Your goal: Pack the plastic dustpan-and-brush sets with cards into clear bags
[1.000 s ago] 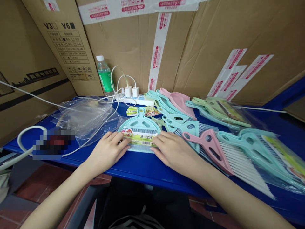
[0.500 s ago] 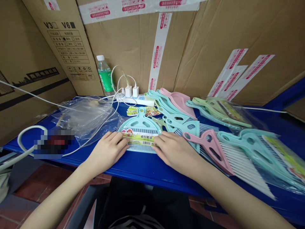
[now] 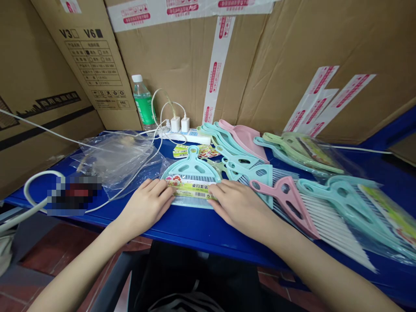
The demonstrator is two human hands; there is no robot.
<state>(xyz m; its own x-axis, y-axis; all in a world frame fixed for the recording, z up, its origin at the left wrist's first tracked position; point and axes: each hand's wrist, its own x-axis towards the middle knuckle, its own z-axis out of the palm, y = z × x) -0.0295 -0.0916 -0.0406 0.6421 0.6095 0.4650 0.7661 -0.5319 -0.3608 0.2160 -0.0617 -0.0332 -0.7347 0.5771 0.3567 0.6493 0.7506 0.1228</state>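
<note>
A turquoise dustpan-and-brush set (image 3: 194, 159) lies flat on the blue table in front of me, its handle pointing away. Across its brush bristles runs a printed label card (image 3: 190, 189) with mushrooms and a barcode. My left hand (image 3: 146, 208) grips the set's left edge, fingers curled over the card's end. On the opposite edge my right hand (image 3: 242, 206) is closed in the same way, covering the card's right end. Clear plastic shows around the set. Just right of my right hand lies a pink brush (image 3: 289, 199) with pale bristles.
Loose dustpans, including a pink one (image 3: 243, 136), and turquoise brushes (image 3: 260, 173) lie behind and right. A bagged turquoise set (image 3: 344, 203) is at far right. Plastic bags (image 3: 113, 158) lie left. Behind stand a power strip (image 3: 198, 137), bottle (image 3: 144, 106) and cardboard boxes (image 3: 182, 56).
My left fingertips have shifted very slightly left along the label card. Both hands stay on the set, and everything else looks the same.
</note>
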